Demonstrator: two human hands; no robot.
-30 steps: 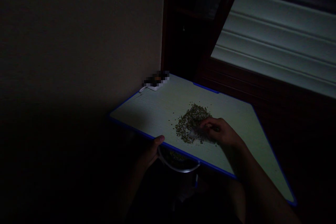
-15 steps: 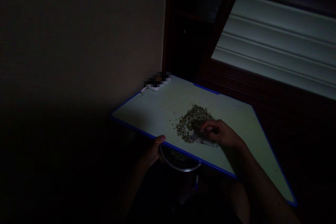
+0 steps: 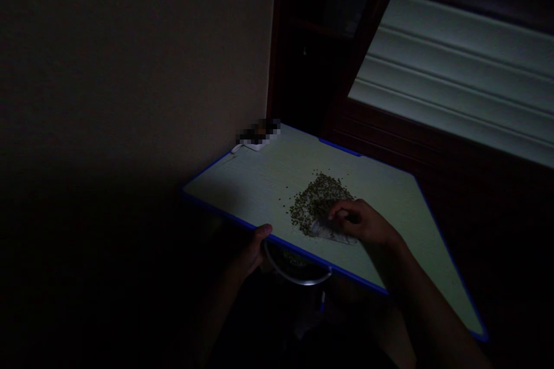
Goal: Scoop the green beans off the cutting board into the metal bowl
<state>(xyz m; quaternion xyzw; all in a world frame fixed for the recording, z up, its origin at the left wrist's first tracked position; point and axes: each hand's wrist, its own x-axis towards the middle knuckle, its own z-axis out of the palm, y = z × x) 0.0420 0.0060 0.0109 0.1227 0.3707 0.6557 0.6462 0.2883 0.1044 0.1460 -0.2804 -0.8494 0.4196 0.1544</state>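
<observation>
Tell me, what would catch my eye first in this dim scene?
The pale, blue-edged board glows against the dark room, with a heap of small greenish grains near its middle. The right hand rests at the heap's edge, while the left hand grips the board's near edge above a metal-rimmed bowl.

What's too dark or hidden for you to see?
Head view:
Square-blurred object on the white blue-edged board: blurring hides it.
Round metal-rimmed bowl below the board: board and darkness hide its contents.
Pale sheet: right hand covers part.
Tiny greenish-brown grains: too small to identify.
</observation>
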